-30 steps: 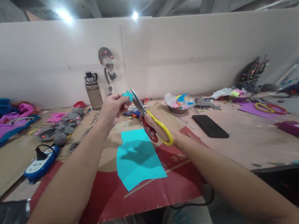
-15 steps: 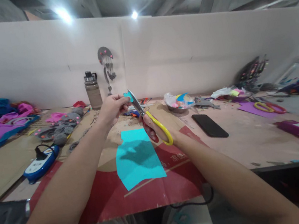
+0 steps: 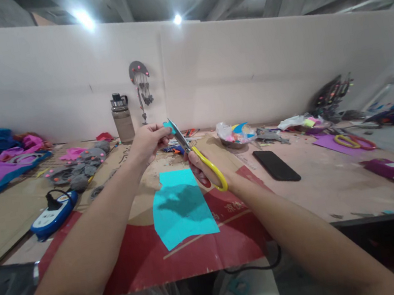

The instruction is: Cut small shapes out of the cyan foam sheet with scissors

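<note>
Scissors [image 3: 184, 142] with one yellow and one red handle sit in the right hand [image 3: 199, 163], whose fingers are wrapped around the handles. Their blades point up and away, towards the left hand [image 3: 147, 143]. There the thumb and fingers are clamped on a small teal piece [image 3: 170, 126] with a wavy edge, held up above the counter [image 3: 330, 186]. The blades lie right at the piece's right side; whether they bite into it is too small to tell.

Below the hands, a larger teal sheet [image 3: 186, 219] lies flat on red and tan cardboard [image 3: 186, 269], a dark shadow across its middle and a notch in its upper left edge. To the right, well apart from the sheet, lies a black phone [image 3: 276, 165]. A blue-and-white power strip [image 3: 54, 216] with a black plug rests to the left, and a bottle [image 3: 123, 124] stands upright near the white partition [image 3: 243, 60].
</note>
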`<act>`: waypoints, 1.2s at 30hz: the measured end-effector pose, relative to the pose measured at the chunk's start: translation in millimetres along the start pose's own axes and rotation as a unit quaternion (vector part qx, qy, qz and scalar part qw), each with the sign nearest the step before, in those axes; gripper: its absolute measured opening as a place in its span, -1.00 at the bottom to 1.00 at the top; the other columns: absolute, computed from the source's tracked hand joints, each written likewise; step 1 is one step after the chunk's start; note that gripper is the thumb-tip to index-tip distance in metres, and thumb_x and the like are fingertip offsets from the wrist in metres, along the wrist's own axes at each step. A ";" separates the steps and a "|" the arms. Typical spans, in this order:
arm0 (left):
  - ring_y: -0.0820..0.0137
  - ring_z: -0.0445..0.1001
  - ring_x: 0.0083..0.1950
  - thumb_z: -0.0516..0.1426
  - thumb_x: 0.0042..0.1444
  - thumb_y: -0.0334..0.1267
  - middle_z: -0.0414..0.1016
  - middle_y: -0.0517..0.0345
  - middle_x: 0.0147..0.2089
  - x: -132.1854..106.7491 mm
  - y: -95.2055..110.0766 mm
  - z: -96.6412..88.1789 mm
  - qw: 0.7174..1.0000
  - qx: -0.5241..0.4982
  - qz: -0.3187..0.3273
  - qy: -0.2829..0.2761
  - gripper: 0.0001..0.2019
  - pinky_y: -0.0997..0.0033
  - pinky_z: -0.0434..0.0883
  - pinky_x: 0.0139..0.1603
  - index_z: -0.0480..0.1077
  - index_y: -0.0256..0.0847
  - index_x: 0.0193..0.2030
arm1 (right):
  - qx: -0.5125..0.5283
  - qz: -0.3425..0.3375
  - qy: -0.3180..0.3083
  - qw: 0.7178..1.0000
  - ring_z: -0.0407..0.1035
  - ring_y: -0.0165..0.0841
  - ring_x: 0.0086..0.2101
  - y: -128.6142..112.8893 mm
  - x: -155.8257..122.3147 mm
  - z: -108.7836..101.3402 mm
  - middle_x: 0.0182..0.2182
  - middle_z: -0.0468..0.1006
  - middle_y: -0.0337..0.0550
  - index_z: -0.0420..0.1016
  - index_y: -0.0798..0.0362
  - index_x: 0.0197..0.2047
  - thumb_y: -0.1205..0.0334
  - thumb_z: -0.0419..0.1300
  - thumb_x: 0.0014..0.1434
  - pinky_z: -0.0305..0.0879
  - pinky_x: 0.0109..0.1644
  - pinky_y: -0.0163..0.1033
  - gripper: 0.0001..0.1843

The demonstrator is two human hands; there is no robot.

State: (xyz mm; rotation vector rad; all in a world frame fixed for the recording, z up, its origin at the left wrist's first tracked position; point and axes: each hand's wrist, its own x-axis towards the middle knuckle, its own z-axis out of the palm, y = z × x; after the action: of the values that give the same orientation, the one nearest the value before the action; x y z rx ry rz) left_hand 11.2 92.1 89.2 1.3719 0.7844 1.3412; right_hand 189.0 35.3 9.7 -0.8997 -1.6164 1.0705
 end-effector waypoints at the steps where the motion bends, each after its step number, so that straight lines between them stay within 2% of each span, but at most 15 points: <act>1: 0.57 0.33 -0.58 0.34 -0.12 -0.38 0.36 0.23 -0.63 0.0 0.1 0.1 1.000 0.000 -0.001 0.001 -0.77 0.59 0.21 -0.55 0.36 -0.27 -0.60 | 0.001 0.000 0.002 1.000 0.07 -0.55 -0.68 0.1 0.0 0.5 -0.59 0.21 -0.42 0.29 0.00 -0.22 -0.41 0.14 0.23 0.02 -0.72 -0.41 -0.42; 12: 0.57 0.34 -0.57 0.35 -0.14 -0.37 0.35 0.23 -0.64 0.0 -0.1 0.0 1.000 0.001 -0.006 0.001 -0.75 0.60 0.22 -0.55 0.34 -0.26 -0.61 | -0.002 0.008 0.000 1.000 0.01 -0.57 -0.70 -0.3 -0.8 1.5 -0.57 0.18 -0.42 0.28 -0.01 -0.23 -0.41 0.12 0.24 0.00 -0.75 -0.42 -0.42; 19: 0.55 0.38 -0.56 0.36 -0.14 -0.37 0.37 0.20 -0.65 1.0 -2.1 -0.9 1.000 -0.011 -0.003 0.000 -0.76 0.61 0.22 -0.56 0.36 -0.27 -0.61 | -0.011 -0.013 -0.004 1.000 0.02 -0.56 -0.68 7.2 1.2 -0.9 -0.55 0.17 -0.41 0.28 -0.01 -0.22 -0.44 0.06 0.26 0.03 -0.72 -0.42 -0.41; 26: 0.56 0.37 -0.57 0.37 -0.12 -0.36 0.36 0.22 -0.65 -1.3 2.0 0.6 1.000 -0.009 -0.016 -0.001 -0.73 0.61 0.23 -0.56 0.33 -0.26 -0.60 | 0.009 0.001 0.005 1.000 0.03 -0.55 -0.68 5.6 0.5 0.7 -0.55 0.20 -0.40 0.30 0.00 -0.21 -0.41 0.12 0.24 0.00 -0.72 -0.41 -0.42; 32: 0.59 0.36 -0.59 0.31 -0.07 -0.39 0.49 0.13 -0.54 -1.2 3.0 1.6 0.999 -0.038 -0.029 0.001 -0.79 0.59 0.29 -0.53 0.34 -0.28 -0.55 | 0.027 0.012 0.015 0.999 -0.01 -0.57 -0.69 5.9 -0.1 2.7 -0.56 0.17 -0.42 0.32 -0.01 -0.22 -0.38 0.15 0.24 -0.01 -0.73 -0.42 -0.44; 36: 0.57 0.39 -0.58 0.31 -0.06 -0.39 0.51 0.12 -0.53 -1.4 2.9 3.1 0.999 -0.038 -0.031 0.005 -0.79 0.59 0.31 -0.53 0.34 -0.27 -0.53 | 0.048 0.024 0.025 0.998 -0.02 -0.57 -0.70 6.1 -0.2 5.1 -0.56 0.17 -0.43 0.32 -0.01 -0.21 -0.39 0.17 0.22 -0.01 -0.74 -0.43 -0.44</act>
State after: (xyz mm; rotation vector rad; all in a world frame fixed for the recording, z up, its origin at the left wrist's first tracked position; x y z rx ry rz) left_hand 13.4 89.3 91.9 1.2716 0.7689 1.3181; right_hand 184.6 36.0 3.1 -0.8993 -1.4951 1.1404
